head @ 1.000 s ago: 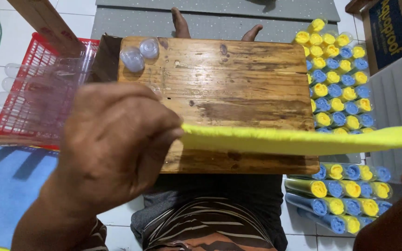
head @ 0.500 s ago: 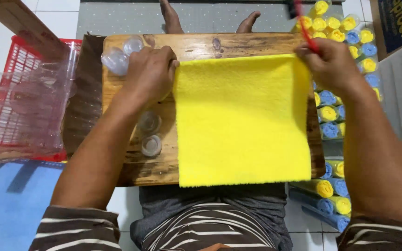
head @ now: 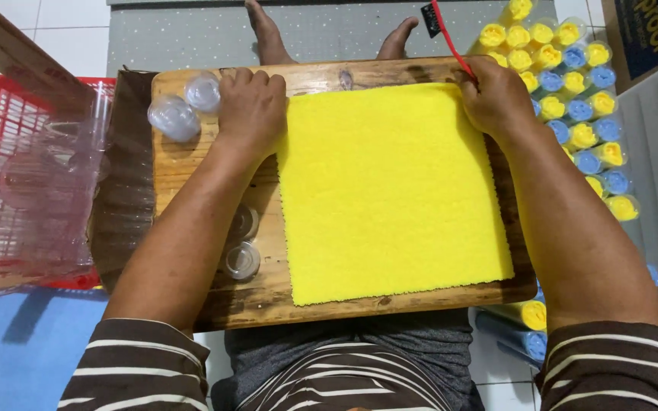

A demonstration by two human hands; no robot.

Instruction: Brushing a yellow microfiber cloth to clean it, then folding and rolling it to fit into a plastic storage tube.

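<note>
Cloth (head: 390, 190), yellow, lies flat at frame centre on wooden desk (head: 192, 164). Left hand (head: 251, 106) presses its upper left corner; right hand (head: 496, 95) pinches upper right corner. 2 clear cups (head: 184, 106) upper left.

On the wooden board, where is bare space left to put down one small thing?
On the wooden board, bare wood shows beside the left forearm, between the two clear round containers near the far edge and the clear lids nearer the person. A thin strip runs below the yellow cloth. The cloth covers the rest.
</note>
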